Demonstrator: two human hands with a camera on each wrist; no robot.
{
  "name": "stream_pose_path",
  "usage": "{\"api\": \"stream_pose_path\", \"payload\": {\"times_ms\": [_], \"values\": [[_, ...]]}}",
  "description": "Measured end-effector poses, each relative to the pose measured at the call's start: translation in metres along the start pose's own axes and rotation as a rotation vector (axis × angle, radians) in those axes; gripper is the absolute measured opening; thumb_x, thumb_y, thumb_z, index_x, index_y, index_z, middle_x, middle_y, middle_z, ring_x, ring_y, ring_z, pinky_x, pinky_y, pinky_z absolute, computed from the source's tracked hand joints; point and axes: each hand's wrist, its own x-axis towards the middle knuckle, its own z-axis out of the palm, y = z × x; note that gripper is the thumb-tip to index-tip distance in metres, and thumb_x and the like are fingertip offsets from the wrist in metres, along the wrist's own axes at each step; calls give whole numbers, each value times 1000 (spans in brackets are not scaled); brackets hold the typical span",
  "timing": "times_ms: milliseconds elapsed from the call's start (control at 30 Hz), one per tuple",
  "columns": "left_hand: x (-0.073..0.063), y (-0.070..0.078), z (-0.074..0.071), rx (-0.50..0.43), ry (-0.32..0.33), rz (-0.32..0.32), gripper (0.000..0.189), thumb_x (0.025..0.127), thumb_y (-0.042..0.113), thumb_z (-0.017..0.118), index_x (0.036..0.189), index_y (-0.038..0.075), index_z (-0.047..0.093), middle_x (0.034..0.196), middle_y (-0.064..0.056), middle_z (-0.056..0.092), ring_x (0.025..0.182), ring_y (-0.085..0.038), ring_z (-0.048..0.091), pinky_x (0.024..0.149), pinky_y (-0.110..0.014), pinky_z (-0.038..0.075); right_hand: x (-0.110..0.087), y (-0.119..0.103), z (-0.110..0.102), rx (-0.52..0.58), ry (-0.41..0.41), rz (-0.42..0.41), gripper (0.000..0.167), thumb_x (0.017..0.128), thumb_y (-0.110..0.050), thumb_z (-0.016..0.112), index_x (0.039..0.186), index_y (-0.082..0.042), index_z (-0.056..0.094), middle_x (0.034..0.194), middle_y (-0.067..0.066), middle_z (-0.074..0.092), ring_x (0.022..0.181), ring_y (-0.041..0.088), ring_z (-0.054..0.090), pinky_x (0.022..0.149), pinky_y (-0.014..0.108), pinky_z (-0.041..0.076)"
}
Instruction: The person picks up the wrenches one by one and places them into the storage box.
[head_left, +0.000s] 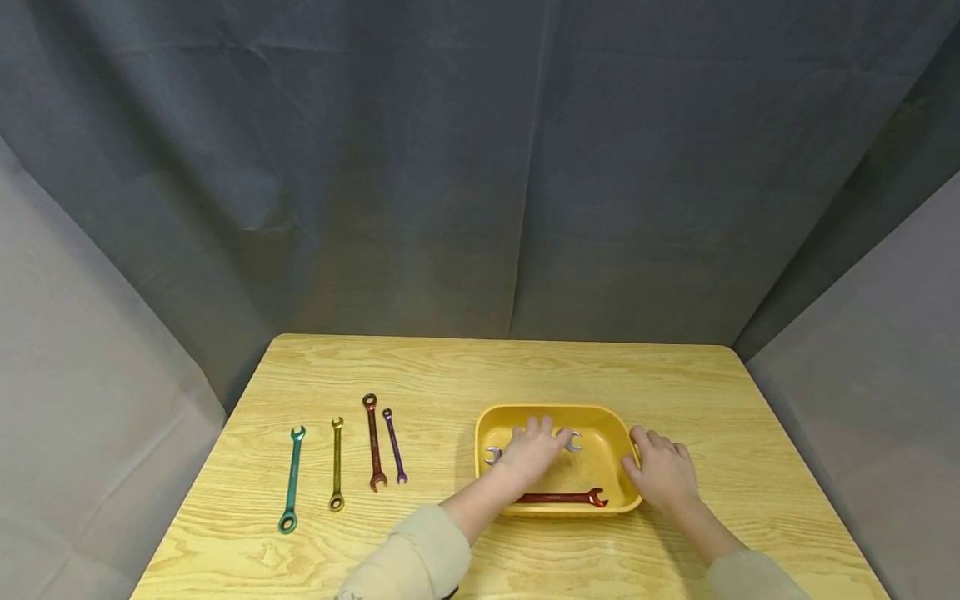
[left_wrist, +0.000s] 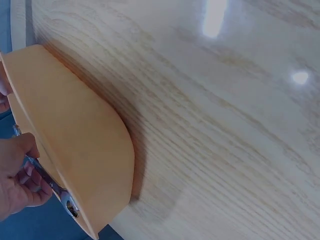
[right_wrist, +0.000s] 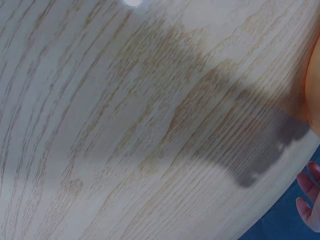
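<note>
Currently I see the left hand over the yellow tub, thumb and fingers pinching a silver wrench around its middle, an end showing to either side. Just on the near side of that hand, a red wrench lies in the tub along its front wall. To its right, I have the right hand holding the tub's end, thumb over the rim, fingers outside. Well left of the left hand, on the desk, I make out, going outward, a purple wrench, a dark red wrench, a gold wrench and a teal wrench. Beyond both hands hangs a dark curtain.
</note>
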Motion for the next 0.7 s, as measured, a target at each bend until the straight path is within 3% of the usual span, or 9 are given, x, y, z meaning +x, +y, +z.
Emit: {"api": "stream_pose_path", "payload": {"times_ms": [133, 367, 700], "values": [[-1, 3, 2, -43, -24, 4, 49, 85, 6, 61, 125, 27, 42, 119, -5, 49, 108, -22, 49, 81, -33, 50, 0, 0, 0, -4, -2, 1, 29, 84, -26, 56, 104, -8, 49, 87, 7, 57, 81, 30, 56, 75, 53, 41], [1, 7, 10, -38, -8, 24, 34, 89, 12, 57, 119, 26, 46, 108, -1, 51, 97, -17, 50, 70, -27, 49, 0, -1, 0, -5, -11, 7, 29, 84, -27, 56, 105, -8, 49, 88, 8, 57, 82, 30, 56, 76, 53, 40], [3, 9, 20, -61, -9, 62, 33, 91, 15, 54, 121, 27, 47, 112, -2, 50, 100, -19, 50, 71, -28, 49, 0, -1, -2, 2, -11, 7, 29, 84, -26, 57, 105, -8, 49, 89, 8, 58, 83, 30, 57, 77, 53, 40]]}}
